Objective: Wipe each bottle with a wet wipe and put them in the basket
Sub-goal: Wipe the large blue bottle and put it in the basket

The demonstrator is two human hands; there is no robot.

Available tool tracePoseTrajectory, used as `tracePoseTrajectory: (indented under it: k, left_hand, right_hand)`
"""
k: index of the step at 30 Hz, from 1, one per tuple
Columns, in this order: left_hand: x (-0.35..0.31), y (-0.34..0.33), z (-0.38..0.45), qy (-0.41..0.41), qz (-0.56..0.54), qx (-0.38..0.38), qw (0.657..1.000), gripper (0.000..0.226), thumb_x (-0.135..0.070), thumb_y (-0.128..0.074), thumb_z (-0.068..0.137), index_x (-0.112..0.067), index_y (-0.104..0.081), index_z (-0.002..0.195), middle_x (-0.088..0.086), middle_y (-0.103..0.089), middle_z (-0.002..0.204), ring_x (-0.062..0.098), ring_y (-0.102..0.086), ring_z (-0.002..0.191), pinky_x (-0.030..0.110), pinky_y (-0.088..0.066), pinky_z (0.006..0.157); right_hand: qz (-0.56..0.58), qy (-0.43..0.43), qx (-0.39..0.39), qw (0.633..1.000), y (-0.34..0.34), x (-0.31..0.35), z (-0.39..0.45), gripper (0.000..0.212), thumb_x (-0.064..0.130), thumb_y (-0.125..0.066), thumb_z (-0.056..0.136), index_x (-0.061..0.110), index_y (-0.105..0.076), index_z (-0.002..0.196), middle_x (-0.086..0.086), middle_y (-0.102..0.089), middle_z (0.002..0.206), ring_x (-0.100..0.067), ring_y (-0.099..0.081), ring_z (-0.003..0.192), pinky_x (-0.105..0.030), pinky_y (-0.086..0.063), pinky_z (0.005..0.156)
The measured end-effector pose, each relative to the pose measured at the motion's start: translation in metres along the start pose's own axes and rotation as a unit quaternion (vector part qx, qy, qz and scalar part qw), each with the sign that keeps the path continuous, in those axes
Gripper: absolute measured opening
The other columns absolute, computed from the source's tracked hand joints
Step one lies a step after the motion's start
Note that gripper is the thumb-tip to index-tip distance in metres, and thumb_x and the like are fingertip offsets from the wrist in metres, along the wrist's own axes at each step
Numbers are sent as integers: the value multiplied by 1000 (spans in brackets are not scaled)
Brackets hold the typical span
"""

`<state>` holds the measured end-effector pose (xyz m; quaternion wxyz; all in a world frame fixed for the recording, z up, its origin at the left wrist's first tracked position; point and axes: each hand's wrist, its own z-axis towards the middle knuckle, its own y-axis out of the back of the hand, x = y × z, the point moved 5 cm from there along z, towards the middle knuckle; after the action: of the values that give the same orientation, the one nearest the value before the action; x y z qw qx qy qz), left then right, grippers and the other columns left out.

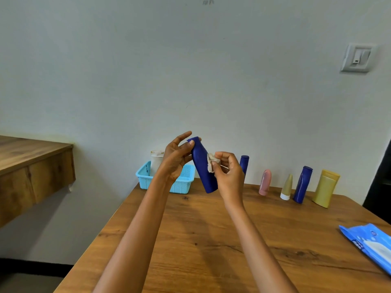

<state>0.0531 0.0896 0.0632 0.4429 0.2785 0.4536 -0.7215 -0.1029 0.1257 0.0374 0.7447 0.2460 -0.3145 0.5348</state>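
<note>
I hold a dark blue bottle [203, 166] tilted in the air above the table's far edge. My left hand [176, 157] grips its upper end with thumb and fingers. My right hand [227, 172] pinches a crumpled wet wipe [211, 162] against the bottle's side. Behind my hands a light blue basket [186, 180] sits at the table's back left, with a white bottle [156, 162] standing in it. Along the wall to the right stand another blue bottle [244, 163], a pink bottle [265, 182], a small beige tube [287, 187], a third blue bottle [303, 184] and a yellow bottle [326, 188].
A blue pack of wet wipes [368, 245] lies at the right edge of the wooden table [211, 240]. A wooden shelf [31, 166] juts from the wall at the left. A light switch [357, 58] is on the wall, upper right.
</note>
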Motion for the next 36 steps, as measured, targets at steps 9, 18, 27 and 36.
tracePoseTrajectory:
  k: [9, 18, 27, 36]
  left_hand:
    - [6, 1, -1, 8, 25, -11, 1000, 43, -4, -60, 87, -12, -50, 127, 13, -68, 106, 22, -67, 94, 30, -58, 77]
    - [16, -23, -8, 57, 118, 95, 987, 41, -3, -60, 87, -13, -52, 126, 9, -69, 101, 19, -68, 90, 33, -56, 84]
    - [11, -24, -5, 43, 178, 44, 982, 43, -7, -70, 80, -15, -57, 121, 14, -69, 106, 24, -68, 95, 35, -56, 84]
    - [13, -21, -3, 19, 184, -38, 982, 39, -14, -71, 81, -12, -58, 118, 5, -68, 89, 19, -68, 84, 35, -56, 81]
  right_hand:
    - [-33, -34, 63, 997, 8, -11, 2, 21, 9, -66, 84, 22, -56, 98, 15, -60, 94, -4, -60, 90, -4, -47, 64]
    - [37, 0, -36, 999, 15, 8, 9, 20, 3, -62, 86, 7, -60, 105, 5, -65, 94, 14, -60, 77, -4, -45, 62]
    - [-62, 85, 27, 994, 9, 14, 3, 18, 9, -67, 83, 20, -58, 95, 10, -63, 91, -4, -61, 85, -11, -49, 69]
    - [-46, 51, 34, 997, -1, 7, 2, 32, 23, -65, 86, 17, -61, 117, 15, -59, 104, 0, -58, 94, -4, -46, 76]
